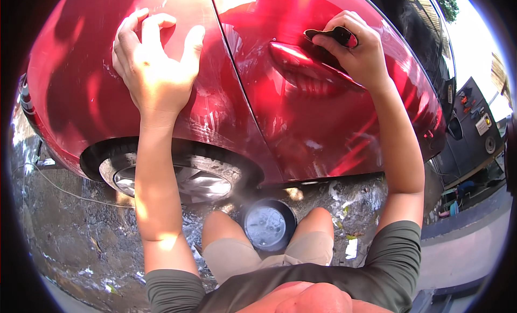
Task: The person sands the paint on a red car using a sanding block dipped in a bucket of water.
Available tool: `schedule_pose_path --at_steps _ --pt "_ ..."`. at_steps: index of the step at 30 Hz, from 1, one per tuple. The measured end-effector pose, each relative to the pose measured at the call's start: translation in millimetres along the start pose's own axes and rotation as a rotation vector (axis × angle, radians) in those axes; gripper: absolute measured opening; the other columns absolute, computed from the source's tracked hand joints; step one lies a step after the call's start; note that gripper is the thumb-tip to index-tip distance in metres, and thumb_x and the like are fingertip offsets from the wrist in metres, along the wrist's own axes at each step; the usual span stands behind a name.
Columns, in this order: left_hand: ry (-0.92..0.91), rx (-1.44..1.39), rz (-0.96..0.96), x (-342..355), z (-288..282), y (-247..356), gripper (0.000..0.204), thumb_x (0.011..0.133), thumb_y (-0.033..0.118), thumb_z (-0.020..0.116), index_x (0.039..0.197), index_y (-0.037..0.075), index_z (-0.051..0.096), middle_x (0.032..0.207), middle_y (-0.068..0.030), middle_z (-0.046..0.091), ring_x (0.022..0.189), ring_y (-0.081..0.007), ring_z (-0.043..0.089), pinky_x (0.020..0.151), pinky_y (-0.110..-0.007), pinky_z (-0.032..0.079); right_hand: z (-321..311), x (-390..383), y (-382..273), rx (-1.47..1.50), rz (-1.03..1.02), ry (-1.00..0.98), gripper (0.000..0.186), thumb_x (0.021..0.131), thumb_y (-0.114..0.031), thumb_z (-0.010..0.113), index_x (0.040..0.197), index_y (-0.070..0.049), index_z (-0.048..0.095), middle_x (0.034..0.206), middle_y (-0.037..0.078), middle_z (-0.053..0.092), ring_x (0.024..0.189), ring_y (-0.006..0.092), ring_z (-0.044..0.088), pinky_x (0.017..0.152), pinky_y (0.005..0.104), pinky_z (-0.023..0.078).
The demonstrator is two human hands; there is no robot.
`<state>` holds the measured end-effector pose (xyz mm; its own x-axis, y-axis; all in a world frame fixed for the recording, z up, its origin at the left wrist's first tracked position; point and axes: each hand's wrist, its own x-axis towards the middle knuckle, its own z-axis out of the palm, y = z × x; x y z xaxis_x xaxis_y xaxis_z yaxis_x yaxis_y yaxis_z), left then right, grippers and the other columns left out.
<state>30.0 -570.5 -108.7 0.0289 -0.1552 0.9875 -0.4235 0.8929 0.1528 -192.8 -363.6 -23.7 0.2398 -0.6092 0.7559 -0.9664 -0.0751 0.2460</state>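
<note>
A red car (253,151) fills the far side of the head view, its wet paint streaked with whitish marks. My left hand (153,70) is at the rear body panel, above the wheel, with its fingers spread and nothing in them. Whether it touches the paint I cannot tell. My right hand (363,51) grips a folded dark sheet (340,35), which looks like sandpaper, between thumb and fingers. That hand is at the door, just right of and above the red door handle (296,60). The sheet's face toward the car is mostly hidden.
A dark bucket (291,211) of cloudy water stands between my knees. The rear wheel (202,181) is below my left hand. A thin hose or cable (75,194) crosses the wet ground at left. A dark board (468,130) with small items stands at far right.
</note>
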Motion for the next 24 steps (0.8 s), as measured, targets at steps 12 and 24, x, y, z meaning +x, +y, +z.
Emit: schedule_pose_path --at_steps 12,24 --pt "0.032 -0.027 0.005 1.8 0.8 -3.2 0.037 0.076 0.037 0.081 0.099 0.012 0.066 0.124 -0.0073 0.053 0.118 -0.0298 0.051 0.101 -0.047 0.037 16.5 48.9 -20.2 -0.034 -0.301 -0.131 0.022 0.074 -0.014 0.082 0.082 -0.009 0.063 0.080 0.004 0.061 0.085 0.0242 0.057 0.080 0.0380 0.044" --pt "0.017 -0.043 -0.018 -1.7 0.3 -7.2 0.037 0.076 0.035 0.081 0.100 0.012 0.065 0.125 -0.0074 0.052 0.119 -0.0304 0.050 0.102 -0.047 0.036 27.4 76.4 -44.1 -0.021 -0.423 -0.243 0.017 0.076 -0.017 0.075 0.077 -0.011 0.059 0.079 0.003 0.056 0.083 0.0245 0.055 0.084 0.0402 0.040"
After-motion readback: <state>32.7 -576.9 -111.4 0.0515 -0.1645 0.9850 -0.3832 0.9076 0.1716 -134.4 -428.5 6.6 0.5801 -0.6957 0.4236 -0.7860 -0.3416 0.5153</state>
